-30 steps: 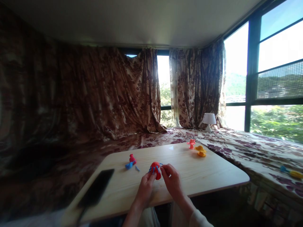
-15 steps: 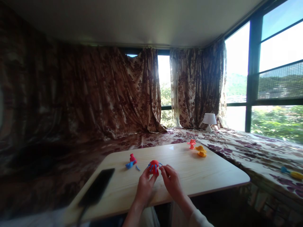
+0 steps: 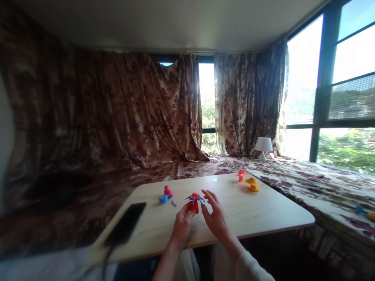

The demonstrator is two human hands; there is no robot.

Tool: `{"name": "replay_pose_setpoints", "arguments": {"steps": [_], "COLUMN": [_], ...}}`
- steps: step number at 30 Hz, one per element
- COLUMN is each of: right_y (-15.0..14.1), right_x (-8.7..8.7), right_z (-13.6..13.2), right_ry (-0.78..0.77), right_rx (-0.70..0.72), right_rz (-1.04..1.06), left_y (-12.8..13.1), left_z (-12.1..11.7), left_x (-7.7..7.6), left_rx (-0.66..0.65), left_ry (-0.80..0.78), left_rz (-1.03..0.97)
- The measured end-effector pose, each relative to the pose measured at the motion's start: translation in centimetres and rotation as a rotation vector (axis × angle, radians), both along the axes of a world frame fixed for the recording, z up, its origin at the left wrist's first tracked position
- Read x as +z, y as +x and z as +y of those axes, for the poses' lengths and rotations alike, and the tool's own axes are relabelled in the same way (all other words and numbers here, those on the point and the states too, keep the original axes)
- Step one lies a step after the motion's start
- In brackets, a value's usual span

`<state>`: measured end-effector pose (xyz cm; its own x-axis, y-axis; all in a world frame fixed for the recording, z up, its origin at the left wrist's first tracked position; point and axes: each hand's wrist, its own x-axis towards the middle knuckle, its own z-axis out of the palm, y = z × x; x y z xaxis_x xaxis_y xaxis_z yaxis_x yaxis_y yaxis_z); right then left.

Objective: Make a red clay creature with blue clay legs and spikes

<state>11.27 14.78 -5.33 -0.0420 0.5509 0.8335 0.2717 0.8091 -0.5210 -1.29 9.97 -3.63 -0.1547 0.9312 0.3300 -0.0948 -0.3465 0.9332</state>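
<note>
Between thumb and fingers my left hand (image 3: 183, 222) grips a small red clay figure (image 3: 195, 208) by its lower part. The figure has a domed red top with several thin blue strips sticking out around it, like a mushroom or jellyfish. Just to its right, my right hand (image 3: 215, 216) has its fingers apart and holds nothing. Beyond my left hand lie a lump of red clay (image 3: 167, 191) and a lump of blue clay (image 3: 164, 199), touching. A loose blue strip (image 3: 174, 203) rests beside them.
A black phone-like slab (image 3: 125, 223) with a cable lies on the left of the pale wooden table (image 3: 234, 212). Pink (image 3: 240, 175) and yellow (image 3: 252, 184) clay figures stand at the back right. A white lamp (image 3: 264, 145) and a blue-and-yellow item (image 3: 365, 212) sit on the floral-covered surface beyond.
My right hand has let go of the blue strips and opened, moving slightly away from the figure. The figure's blue strips now show spread outward. The whole view has shifted a little.
</note>
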Motion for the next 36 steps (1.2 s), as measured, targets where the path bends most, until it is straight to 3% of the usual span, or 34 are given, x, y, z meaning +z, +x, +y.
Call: {"name": "replay_pose_setpoints", "arguments": {"steps": [16,24,36], "right_y": [0.1,0.1,0.1], "right_x": [0.1,0.3,0.2], "right_z": [0.1,-0.1,-0.1], "right_ry": [0.066,0.028,-0.074], "right_rx": [0.003,0.002,0.045], "right_rz": [-0.040,-0.032,-0.013], "left_y": [0.1,0.0,0.3], "left_z": [0.8,1.3,0.5], "left_x": [-0.8,-1.5,-0.5], "left_rx": [0.012,0.089,0.068], "left_ry": [0.049,0.050,0.063], "left_rz": [0.170,0.210,0.256]}}
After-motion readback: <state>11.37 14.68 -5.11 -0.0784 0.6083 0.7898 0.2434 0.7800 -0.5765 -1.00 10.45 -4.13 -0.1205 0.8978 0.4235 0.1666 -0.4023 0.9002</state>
